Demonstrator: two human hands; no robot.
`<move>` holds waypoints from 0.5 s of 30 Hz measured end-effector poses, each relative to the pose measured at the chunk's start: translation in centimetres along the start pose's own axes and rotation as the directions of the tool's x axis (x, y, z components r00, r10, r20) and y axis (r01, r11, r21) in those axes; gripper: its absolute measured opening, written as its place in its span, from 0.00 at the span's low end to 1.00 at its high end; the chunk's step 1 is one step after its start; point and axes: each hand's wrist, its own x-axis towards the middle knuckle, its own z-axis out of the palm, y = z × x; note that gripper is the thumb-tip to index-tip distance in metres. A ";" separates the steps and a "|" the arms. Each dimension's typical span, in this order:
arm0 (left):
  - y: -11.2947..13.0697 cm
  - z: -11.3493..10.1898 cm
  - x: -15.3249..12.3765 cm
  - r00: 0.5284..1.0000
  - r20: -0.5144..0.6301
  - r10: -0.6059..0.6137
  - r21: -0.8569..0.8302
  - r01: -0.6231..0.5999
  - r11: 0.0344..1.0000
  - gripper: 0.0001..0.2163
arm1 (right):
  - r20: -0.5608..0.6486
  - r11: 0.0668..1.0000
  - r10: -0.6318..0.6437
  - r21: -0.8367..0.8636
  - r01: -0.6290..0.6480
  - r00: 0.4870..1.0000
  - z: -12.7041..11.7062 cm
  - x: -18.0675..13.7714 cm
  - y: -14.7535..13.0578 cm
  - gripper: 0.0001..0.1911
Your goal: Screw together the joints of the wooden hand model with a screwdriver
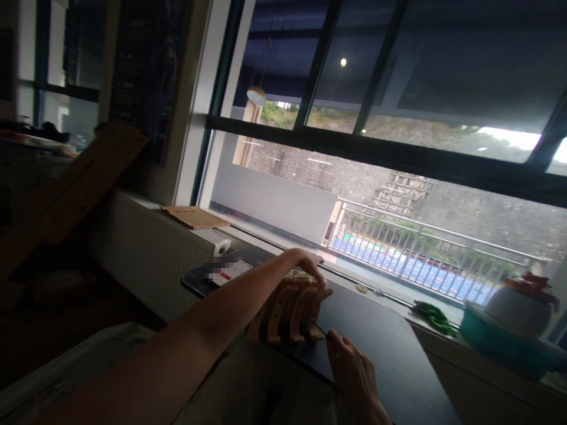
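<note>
A wooden piece with several curved brown slats (296, 313) stands near the front edge of a dark table (376, 330). My left hand (310, 267) reaches over its top, fingers bent down on the far right side and gripping it. Something pale and textured lies under that hand, partly covered. My right hand (352, 363) is closed around a screwdriver (321, 330), its handle mostly hidden by the fingers. The thin dark shaft points left to the lower part of the rightmost slat, and its tip seems to touch there.
A white paper with a red mark (228, 273) lies at the table's left end. The windowsill holds a brown envelope (195, 216), a green cloth-like bundle (434, 317) and a teal basin (500, 348). A radiator (146, 254) stands left under the window.
</note>
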 end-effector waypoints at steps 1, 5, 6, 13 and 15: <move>0.5 -0.3 -0.9 1.000 -0.007 -0.009 0.015 0.009 1.000 0.14 | 0.006 1.000 0.015 0.017 -0.015 1.000 0.2 -0.3 0.2 0.12; 1.7 1.9 -7.5 0.997 -0.079 -0.005 0.049 0.009 0.999 0.15 | 0.030 0.993 0.072 0.096 -0.074 0.997 0.4 -0.9 0.7 0.15; 1.5 3.2 -9.4 0.996 -0.084 0.012 0.066 -0.006 0.998 0.15 | 0.036 0.990 0.082 0.114 -0.086 0.996 0.3 -1.0 0.7 0.15; -3.5 11.6 -13.8 0.998 0.069 -0.001 0.306 -0.021 0.952 0.13 | 0.018 0.983 0.081 0.162 -0.083 0.997 -0.7 -0.8 -0.1 0.17; -4.4 12.2 -13.0 0.996 0.093 -0.001 0.320 -0.029 0.947 0.14 | 0.009 0.984 0.086 0.157 -0.086 0.996 -0.6 -0.7 -0.5 0.17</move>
